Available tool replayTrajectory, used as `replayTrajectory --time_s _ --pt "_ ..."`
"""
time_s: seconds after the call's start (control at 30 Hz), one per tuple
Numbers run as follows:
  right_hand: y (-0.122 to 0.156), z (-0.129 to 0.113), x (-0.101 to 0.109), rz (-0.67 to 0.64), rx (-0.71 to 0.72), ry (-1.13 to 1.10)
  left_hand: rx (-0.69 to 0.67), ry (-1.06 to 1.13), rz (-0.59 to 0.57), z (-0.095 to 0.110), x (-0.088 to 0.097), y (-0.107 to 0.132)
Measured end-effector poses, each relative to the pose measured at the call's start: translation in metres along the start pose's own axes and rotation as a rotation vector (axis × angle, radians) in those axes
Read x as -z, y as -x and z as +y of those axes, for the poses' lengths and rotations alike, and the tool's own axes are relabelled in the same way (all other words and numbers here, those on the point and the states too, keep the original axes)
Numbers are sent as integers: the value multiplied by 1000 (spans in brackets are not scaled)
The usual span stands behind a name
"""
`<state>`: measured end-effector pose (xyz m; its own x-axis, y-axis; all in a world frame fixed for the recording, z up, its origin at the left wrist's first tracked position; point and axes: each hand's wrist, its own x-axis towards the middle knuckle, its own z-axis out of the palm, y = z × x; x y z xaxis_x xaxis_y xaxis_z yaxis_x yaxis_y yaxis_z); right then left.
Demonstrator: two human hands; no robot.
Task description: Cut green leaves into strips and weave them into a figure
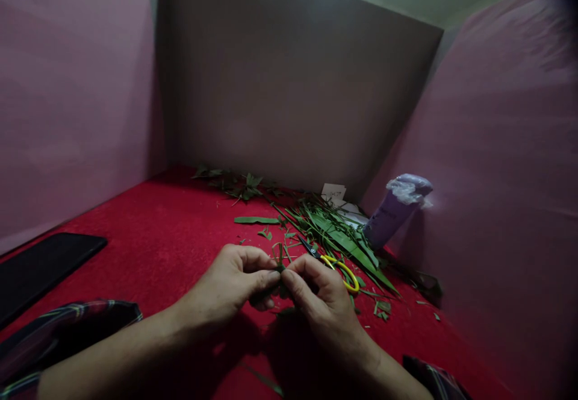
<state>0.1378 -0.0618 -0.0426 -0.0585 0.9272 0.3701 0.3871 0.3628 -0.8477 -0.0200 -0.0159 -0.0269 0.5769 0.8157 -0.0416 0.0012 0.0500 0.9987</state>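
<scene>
My left hand [230, 279] and my right hand [318, 288] meet in the middle, thumbs and fingertips pinched together on a small green leaf piece [280, 267]. A thin loop of leaf strip sticks up above the fingertips. Most of the piece is hidden by my fingers. Just beyond my right hand lie scissors with yellow handles [350, 276] and dark blades, partly covered by that hand. A cut leaf strip [256, 220] rests on the red cloth [180, 225] ahead of my left hand.
Long green leaves [343, 237] are heaped at the back right, with leafy sprigs [248, 188] further left. A purple container [392, 213] topped with clear plastic leans by the right wall, near a white card [333, 192]. A black flat object [49, 267] lies at left.
</scene>
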Motion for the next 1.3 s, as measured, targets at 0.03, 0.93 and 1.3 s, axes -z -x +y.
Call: replayTrajectory --time_s 0.03,0.93,1.3 --pt "0 1 0 -10 -22 -27 4 0 10 0 1 0" --pt "1 4 -2 -60 -218 -229 -2 30 57 0 6 -3" --pt "-3 1 1 -50 -169 -124 -1 -27 40 0 3 -2"
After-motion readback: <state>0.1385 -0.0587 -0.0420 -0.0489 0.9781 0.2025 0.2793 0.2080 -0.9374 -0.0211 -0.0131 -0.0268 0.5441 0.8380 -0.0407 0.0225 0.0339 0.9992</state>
